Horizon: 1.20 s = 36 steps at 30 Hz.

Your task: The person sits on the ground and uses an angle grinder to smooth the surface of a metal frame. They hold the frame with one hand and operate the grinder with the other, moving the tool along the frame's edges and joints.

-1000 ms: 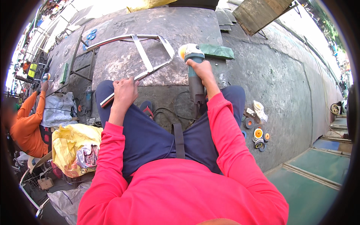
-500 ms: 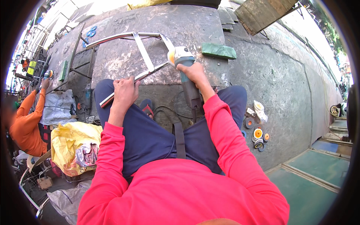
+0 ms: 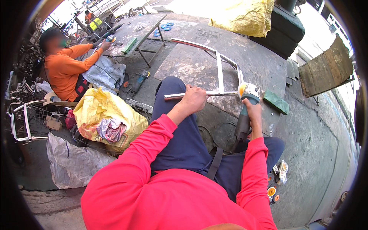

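Note:
My left hand (image 3: 194, 99) grips the near bar of a shiny metal frame (image 3: 219, 73) that lies on a dark steel plate (image 3: 199, 65) in front of my knees. My right hand (image 3: 252, 111) holds an angle grinder (image 3: 245, 107) by its body. Its disc end, white and orange, touches the frame's right corner. I sit on the ground in a red top and dark blue trousers.
A person in orange (image 3: 65, 69) sits at the left, holding another grinder at a low metal table (image 3: 134, 30). A yellow sack (image 3: 103, 119) with rags lies by my left side. A green block (image 3: 276, 102), spare discs (image 3: 272, 191) and a wooden board (image 3: 326, 69) lie to the right.
My head has turned left, so the scene has shifted right. The grinder has come down from near the green block onto the frame's right corner. My left hand keeps its hold on the bar.

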Motion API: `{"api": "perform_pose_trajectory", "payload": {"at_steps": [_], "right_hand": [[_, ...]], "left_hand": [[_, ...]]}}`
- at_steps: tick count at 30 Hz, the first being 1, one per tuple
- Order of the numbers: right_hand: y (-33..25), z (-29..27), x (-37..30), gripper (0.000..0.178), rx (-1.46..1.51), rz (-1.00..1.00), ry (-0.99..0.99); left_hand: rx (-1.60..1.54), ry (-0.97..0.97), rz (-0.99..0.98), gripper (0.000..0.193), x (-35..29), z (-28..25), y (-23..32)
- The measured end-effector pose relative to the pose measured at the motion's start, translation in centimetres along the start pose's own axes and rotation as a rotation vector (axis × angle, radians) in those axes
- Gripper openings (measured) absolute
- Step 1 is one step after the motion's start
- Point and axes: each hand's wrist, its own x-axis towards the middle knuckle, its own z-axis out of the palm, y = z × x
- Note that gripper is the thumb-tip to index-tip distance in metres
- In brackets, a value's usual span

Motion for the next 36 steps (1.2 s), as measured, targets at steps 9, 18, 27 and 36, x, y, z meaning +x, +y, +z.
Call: {"api": "perform_pose_trajectory", "payload": {"at_steps": [9, 18, 27, 36], "right_hand": [[-0.1, 0.0, -2.3, 0.035, 0.078, -0.05, -0.162], [-1.0, -2.8, -1.2, 0.037, 0.233, -0.075, -0.087], [-0.6, -7.5, -1.0, 0.041, 0.35, -0.001, -0.022], [-0.4, -7.3, -1.4, 0.044, 0.369, 0.03, -0.073]], "left_hand": [[-0.019, 0.003, -0.006, 0.031, 0.1, -0.2, 0.0], [-0.025, 0.086, -0.081, 0.037, 0.6, -3.5, -0.1], [-0.963, 0.315, 0.204, 0.04, -0.1, -20.5, 5.8], [-0.902, -0.057, 0.973, 0.053, -1.1, -32.0, 9.5]]}}
